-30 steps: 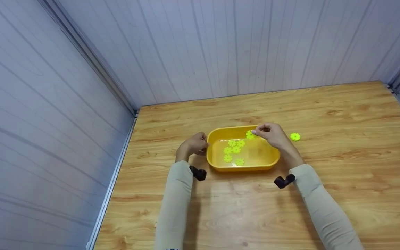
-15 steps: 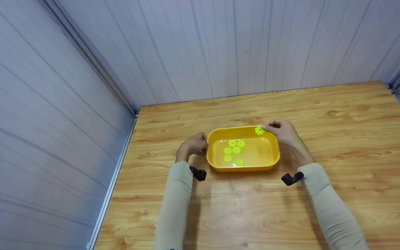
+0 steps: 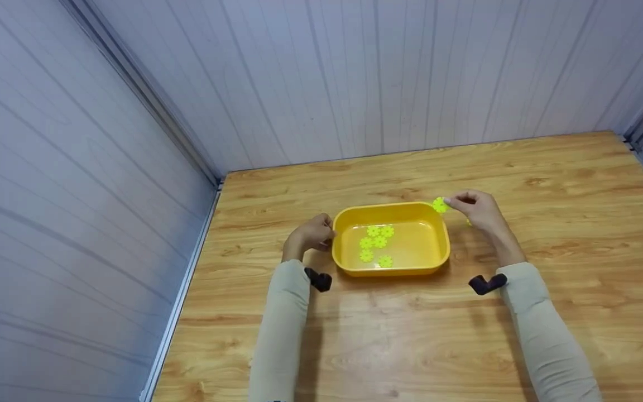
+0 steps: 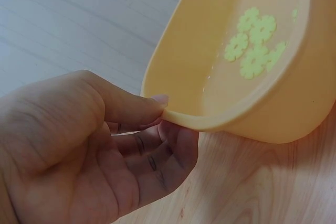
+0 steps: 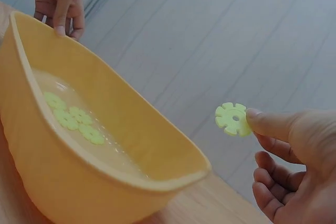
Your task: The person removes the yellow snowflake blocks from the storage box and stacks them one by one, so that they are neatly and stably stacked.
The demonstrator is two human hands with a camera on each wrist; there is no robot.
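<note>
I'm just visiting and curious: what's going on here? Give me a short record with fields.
Surface: wooden table
Tub: yellow, holds water
In the tub: five green discs
Left hand: pinches the tub's left rim
Right hand: pinches one green disc at the tub's far right corner, outside the rim in the right wrist view
Behind the right hand: a bit of green on the table, mostly hidden

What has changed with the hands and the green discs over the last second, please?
The right hand, pinching a green disc, has carried it from over the yellow basin out past its far right corner. The left hand still grips the basin's left rim; the five discs inside lie unmoved.
</note>
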